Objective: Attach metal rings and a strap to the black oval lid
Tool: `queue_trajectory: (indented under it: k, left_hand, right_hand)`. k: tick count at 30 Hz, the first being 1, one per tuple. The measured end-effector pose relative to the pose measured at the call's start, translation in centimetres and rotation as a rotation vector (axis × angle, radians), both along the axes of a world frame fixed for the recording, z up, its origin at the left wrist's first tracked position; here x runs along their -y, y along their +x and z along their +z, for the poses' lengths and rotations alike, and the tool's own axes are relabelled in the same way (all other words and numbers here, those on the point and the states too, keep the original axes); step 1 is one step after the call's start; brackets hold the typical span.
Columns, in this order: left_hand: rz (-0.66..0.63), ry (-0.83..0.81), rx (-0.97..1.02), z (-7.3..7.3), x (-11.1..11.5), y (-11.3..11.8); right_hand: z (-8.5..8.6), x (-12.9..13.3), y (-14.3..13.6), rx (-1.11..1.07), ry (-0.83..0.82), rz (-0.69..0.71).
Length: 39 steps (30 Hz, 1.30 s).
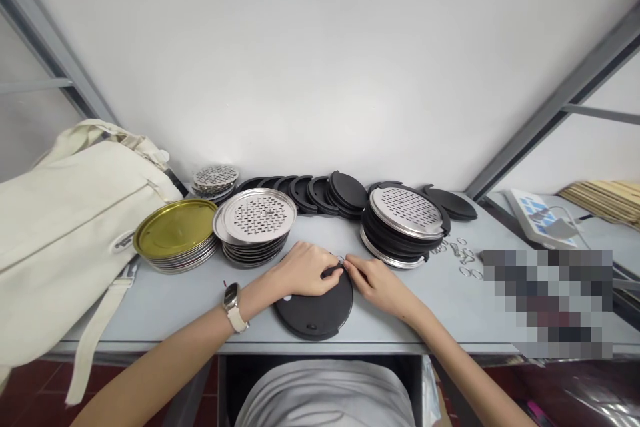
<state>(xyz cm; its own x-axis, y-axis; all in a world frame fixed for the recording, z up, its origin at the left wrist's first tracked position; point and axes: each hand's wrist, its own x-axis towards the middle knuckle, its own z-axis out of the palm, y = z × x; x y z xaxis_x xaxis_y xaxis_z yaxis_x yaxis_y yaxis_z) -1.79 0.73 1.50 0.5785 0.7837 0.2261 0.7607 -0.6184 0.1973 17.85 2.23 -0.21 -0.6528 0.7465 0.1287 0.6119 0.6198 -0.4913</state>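
Observation:
A round black disc point(317, 310) lies on the grey table near its front edge. My left hand point(307, 269) rests over the disc's upper part, its fingers closed on a small dark piece at the rim. Just to the right, my right hand point(373, 282) pinches a small metal ring point(341, 258) at the disc's top edge, the fingertips of both hands almost touching. Part of the disc is hidden under my left hand and wrist.
Gold-topped lids point(176, 229) are stacked left, beside a cream bag point(75, 227). Perforated metal plates point(260, 215), black discs point(349, 191) and a mixed stack point(406, 211) stand behind. Loose rings point(466, 255) and a white power strip point(540, 219) lie right.

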Motion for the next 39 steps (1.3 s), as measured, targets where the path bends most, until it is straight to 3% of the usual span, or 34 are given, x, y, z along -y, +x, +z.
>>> queue_trajectory:
  k: [30, 39]
  left_hand:
    - [-0.018, -0.004, -0.01, -0.09, -0.1, -0.08]
    - [-0.014, -0.025, 0.005, -0.04, -0.04, -0.06]
  right_hand:
    - [0.64, -0.91, 0.73, -0.008, -0.088, 0.09]
    - [0.57, -0.25, 0.61, -0.02, -0.078, 0.051]
